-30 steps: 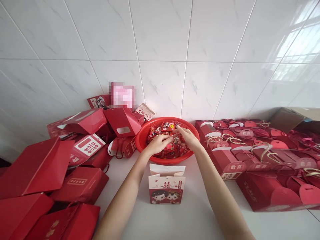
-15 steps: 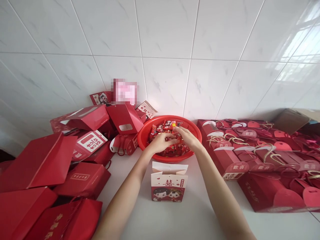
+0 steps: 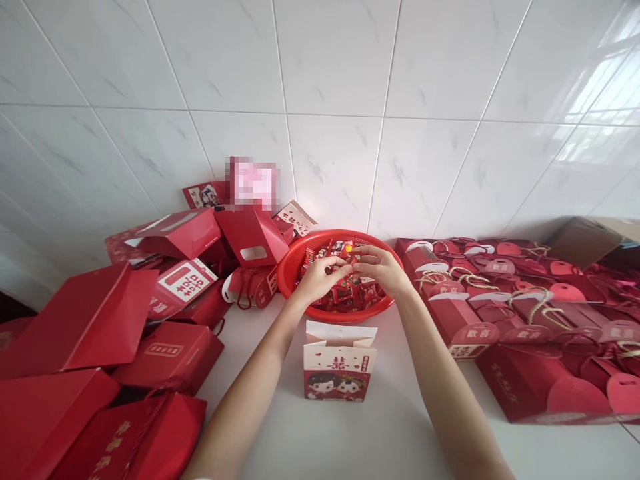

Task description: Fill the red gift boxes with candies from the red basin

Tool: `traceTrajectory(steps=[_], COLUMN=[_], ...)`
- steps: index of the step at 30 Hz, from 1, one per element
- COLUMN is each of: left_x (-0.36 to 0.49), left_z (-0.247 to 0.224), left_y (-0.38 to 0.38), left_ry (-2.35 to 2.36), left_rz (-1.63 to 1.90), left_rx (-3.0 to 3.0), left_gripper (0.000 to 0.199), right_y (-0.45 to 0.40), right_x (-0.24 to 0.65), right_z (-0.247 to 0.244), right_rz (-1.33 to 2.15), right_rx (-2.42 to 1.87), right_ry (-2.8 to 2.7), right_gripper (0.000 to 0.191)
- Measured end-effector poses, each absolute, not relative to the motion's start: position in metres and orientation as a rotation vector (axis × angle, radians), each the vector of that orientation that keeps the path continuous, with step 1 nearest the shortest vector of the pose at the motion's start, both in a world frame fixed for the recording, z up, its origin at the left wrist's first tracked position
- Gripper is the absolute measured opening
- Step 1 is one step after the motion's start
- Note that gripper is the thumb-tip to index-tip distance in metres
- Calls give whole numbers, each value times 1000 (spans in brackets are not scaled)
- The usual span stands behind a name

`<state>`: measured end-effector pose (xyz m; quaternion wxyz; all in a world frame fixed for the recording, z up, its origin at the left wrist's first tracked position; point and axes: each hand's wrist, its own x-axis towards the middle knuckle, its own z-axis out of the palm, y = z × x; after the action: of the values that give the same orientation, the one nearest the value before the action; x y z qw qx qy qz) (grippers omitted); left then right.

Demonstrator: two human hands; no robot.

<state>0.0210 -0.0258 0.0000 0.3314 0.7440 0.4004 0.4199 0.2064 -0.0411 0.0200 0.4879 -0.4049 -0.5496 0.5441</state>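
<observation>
Both my hands are over a red plastic basket (image 3: 285, 283) heaped with small red wrapped candies (image 3: 345, 300). My left hand (image 3: 323, 277) curls inward, thumb and fingers closed on wrapped candy at the top of the heap. From the other side my right hand (image 3: 384, 270) bends its fingers around candy too, fingertips close to those of the left. How many pieces each hand has is hidden. Between my forearms, just in front of the basket, an upright gift box (image 3: 337, 373) with two cartoon figures has its white top flaps open.
Red gift boxes (image 3: 165, 353) lie in a jumbled pile on the left. Rows of closed red boxes (image 3: 467, 320) with rope handles stand at right. A brown cardboard box (image 3: 583, 243) sits at the far right. Behind the white table (image 3: 320, 440) rises a tiled wall (image 3: 335, 60).
My right hand has shifted slightly and its fingers have curled in more toward the left hand. The left hand stays nearly in place. The gift box has not moved on the table.
</observation>
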Motion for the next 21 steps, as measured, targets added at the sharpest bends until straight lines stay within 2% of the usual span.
traceTrajectory(steps=[21], left_x=[18], left_z=[5], left_y=[-27], left_ry=[994], left_rz=[1201], left_rx=[1735], left_gripper=[35], right_y=[-46], right_x=[214], right_z=[28], right_rz=[1399], right_rx=[-923], right_ry=[-1421], right_gripper=[38])
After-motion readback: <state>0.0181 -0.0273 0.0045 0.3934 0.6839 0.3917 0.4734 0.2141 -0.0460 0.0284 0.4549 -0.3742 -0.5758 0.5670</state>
